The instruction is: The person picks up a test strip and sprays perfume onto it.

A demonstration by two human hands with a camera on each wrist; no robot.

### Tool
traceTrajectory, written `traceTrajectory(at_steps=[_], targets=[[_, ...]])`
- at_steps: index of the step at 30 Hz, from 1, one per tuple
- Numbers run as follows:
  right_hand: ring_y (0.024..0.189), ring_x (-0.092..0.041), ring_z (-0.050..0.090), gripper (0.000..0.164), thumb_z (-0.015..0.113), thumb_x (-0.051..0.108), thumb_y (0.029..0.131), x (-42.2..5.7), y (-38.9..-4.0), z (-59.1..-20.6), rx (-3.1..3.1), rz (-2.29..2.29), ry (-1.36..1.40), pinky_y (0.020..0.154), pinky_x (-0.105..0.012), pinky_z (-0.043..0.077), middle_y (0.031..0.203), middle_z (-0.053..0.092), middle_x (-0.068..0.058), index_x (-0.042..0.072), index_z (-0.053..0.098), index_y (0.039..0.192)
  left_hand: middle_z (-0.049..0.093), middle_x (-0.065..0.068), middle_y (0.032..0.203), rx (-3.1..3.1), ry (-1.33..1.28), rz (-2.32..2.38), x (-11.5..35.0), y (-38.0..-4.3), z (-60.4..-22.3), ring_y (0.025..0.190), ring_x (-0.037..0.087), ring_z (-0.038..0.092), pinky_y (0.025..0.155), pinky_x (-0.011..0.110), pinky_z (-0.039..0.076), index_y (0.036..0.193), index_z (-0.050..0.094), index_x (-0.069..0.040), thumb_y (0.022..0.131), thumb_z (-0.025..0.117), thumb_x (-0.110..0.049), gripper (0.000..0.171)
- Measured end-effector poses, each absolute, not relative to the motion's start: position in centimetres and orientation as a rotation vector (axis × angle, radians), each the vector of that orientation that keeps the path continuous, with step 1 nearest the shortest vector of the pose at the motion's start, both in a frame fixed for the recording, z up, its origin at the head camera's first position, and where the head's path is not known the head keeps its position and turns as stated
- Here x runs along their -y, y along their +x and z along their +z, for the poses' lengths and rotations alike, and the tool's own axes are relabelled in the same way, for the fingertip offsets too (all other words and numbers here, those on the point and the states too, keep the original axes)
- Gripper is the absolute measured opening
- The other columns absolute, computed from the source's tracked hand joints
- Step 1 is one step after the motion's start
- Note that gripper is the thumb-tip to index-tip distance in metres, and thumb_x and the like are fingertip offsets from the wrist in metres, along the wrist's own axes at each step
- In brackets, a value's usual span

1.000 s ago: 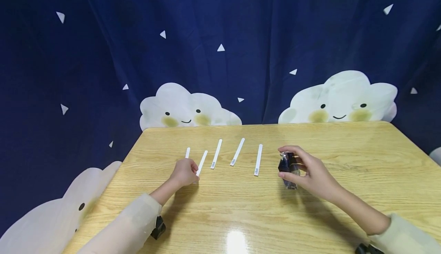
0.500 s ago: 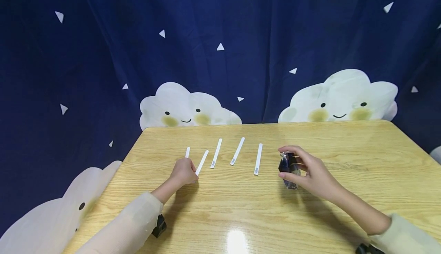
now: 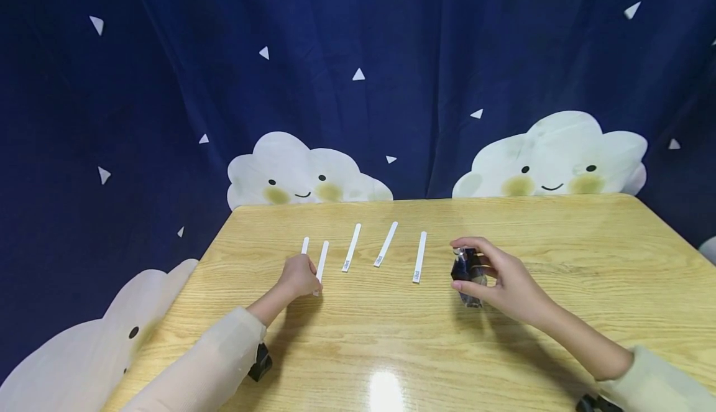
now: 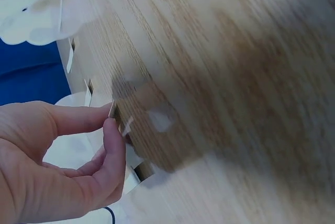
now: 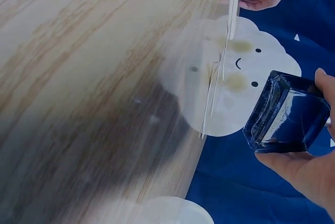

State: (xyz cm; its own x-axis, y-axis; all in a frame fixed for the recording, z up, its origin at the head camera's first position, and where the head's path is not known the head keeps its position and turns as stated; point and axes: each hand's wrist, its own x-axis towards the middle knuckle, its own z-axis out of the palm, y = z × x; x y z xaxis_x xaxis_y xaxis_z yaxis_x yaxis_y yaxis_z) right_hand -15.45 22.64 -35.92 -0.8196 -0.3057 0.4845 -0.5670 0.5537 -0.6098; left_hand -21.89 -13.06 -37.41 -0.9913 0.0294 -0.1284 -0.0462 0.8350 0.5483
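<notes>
My left hand (image 3: 300, 275) is low over the left part of the table. Its thumb and forefinger pinch the lower end of a white paper strip (image 3: 322, 258), seen edge-on in the left wrist view between the fingertips (image 4: 111, 125). Just left of it, another strip (image 3: 304, 245) is partly hidden behind the hand. In my right hand (image 3: 511, 281) is a dark, faceted glass perfume bottle (image 3: 463, 270), gripped between thumb and fingers. The right wrist view shows its thick clear glass base (image 5: 261, 114). Whether the bottle touches the table I cannot tell.
Three more white strips, each with small print at the near end, lie in a row: one strip (image 3: 351, 248), a second (image 3: 386, 244) and a third (image 3: 419, 256). Behind the wooden table (image 3: 358, 343) hangs a dark blue curtain (image 3: 358, 107) with cloud prints.
My left hand has drawn the pinched strip leftward and turned it a little more upright, nearer its left neighbour. The right hand and bottle have stayed practically still.
</notes>
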Motion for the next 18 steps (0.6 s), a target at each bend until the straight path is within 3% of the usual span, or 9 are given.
traceTrajectory(at_steps=[6,18], targets=[[0.091,0.001,0.06,0.057,0.081,0.012,0.077,-22.69,-15.45,-35.87,2.468,1.13,0.717,0.082,-0.012,0.054,0.121,0.064,-0.005,0.016,0.055,0.127,0.054,0.005,0.073,-2.841,-0.041,0.929,13.35,-22.17,-37.46,0.059,0.012,0.057,0.053,0.019,0.052,0.075,0.054,-0.001,0.07,0.078,0.005,0.025],[0.093,0.0,0.06,0.057,0.081,0.013,0.076,-22.65,-15.19,-35.92,2.466,1.105,0.715,0.082,-0.014,0.055,0.121,0.064,-0.004,0.015,0.055,0.127,0.061,0.004,0.06,-2.767,-0.072,0.991,13.76,-22.32,-37.57,0.052,0.01,0.057,0.052,0.02,0.052,0.072,0.061,-0.002,0.072,0.075,0.001,0.014]])
